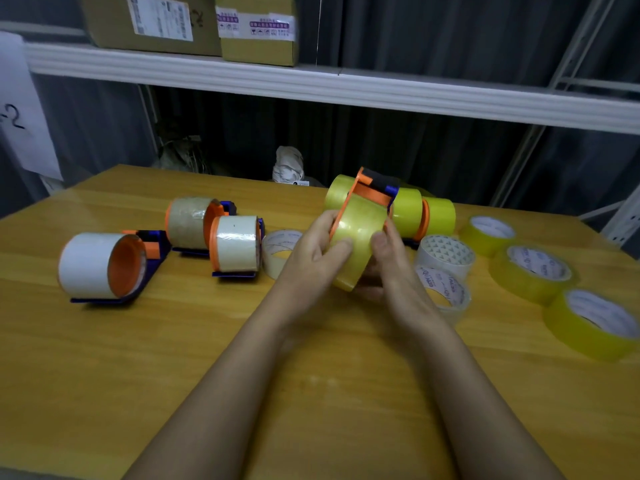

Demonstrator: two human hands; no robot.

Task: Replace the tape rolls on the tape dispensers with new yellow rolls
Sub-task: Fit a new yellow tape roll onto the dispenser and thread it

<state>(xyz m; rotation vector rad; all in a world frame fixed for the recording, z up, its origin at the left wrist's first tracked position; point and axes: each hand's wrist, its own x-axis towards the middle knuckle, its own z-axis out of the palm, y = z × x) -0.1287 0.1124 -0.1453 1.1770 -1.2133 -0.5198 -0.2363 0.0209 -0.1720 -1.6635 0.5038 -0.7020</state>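
An orange-and-blue tape dispenser (375, 188) with a yellow roll (360, 230) on it is lifted above the table's middle. My left hand (313, 251) grips its left side, thumb on the roll. My right hand (389, 258) holds the roll from the right and below. Behind it stand dispensers carrying yellow rolls (408, 213). Three dispensers with whitish rolls sit at left: one (100, 268), one (190, 223) and one (235, 247). Three loose yellow rolls (535, 271) lie at right.
Loose clear rolls lie flat beside my hands: one (280, 251) at left, two (445, 258) at right. The wooden table (173, 358) has bare surface in front. A white shelf (311, 84) with cardboard boxes (258, 27) runs above the back edge.
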